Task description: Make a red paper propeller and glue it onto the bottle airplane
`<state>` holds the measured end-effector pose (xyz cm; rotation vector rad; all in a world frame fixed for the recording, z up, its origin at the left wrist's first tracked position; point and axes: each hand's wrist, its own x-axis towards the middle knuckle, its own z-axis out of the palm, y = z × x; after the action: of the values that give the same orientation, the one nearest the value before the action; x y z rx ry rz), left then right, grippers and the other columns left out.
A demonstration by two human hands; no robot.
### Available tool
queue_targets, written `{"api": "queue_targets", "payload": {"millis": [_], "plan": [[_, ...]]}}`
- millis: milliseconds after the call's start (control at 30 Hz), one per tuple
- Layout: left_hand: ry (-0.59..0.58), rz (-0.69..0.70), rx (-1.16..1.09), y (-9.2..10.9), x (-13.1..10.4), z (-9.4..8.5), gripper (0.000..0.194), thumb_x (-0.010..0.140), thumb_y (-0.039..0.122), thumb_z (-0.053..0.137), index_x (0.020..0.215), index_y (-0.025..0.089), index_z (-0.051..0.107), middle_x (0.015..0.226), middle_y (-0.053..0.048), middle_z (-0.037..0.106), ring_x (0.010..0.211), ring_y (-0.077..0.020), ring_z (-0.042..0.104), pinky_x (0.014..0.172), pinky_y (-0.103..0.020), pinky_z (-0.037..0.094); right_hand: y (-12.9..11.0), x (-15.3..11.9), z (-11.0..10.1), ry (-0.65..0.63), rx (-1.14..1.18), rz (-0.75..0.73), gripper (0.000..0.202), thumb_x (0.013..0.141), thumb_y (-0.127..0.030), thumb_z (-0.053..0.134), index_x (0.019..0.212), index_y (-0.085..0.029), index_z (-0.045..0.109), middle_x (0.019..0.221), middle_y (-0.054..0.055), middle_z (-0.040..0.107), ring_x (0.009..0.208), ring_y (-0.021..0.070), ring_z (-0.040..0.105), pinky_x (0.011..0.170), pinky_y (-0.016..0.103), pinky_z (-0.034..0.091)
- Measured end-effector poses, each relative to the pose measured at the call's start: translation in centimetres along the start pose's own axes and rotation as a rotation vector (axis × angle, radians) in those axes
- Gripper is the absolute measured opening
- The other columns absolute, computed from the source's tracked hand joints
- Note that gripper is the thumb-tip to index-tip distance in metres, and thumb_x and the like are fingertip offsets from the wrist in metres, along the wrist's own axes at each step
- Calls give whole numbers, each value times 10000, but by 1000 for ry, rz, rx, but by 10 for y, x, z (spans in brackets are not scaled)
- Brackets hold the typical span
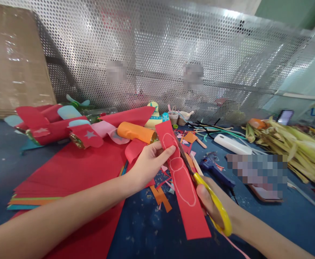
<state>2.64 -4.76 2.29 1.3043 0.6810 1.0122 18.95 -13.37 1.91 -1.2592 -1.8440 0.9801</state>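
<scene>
My left hand (152,162) pinches a long red paper strip (192,221) near its upper end, thumb on top. White outlines of rounded, joined shapes are drawn along the strip. My right hand (213,201) is wrapped round the yellow handles of a pair of scissors (213,196). Their dark blades lie along the strip's right edge, close to the drawn outline. Whether the blades are parted is hard to see. Below the strip, small paper scraps (161,198) in orange, red and pink are scattered on the blue table (141,230).
A stack of red paper sheets (65,172) lies to the left, with paper-wrapped bottles (57,129) behind it. An orange roll (137,132) is near the middle. On the right are a blue glue gun (218,172), a white device (232,144), a phone (267,194) and corn husks (294,147).
</scene>
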Motion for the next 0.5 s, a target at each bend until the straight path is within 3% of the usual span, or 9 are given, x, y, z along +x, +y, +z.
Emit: {"api": "queue_targets", "payload": {"millis": [233, 500], "plan": [[-15, -7, 18, 1, -1, 0, 240, 815, 386, 629, 817, 146, 635, 764, -26, 676, 657, -136, 629, 611, -244, 496, -2, -4, 1, 13, 20, 41, 527, 871, -709, 273, 722, -214, 376, 578, -39, 423, 464, 96, 344, 425, 243, 304], [5, -8, 7, 2, 0, 1, 225, 801, 377, 646, 786, 153, 636, 712, -5, 665, 617, -115, 611, 588, -221, 482, 16, 1, 3, 73, -24, 16, 589, 809, -777, 296, 674, -216, 413, 582, -25, 401, 529, 129, 397, 479, 273, 377]]}}
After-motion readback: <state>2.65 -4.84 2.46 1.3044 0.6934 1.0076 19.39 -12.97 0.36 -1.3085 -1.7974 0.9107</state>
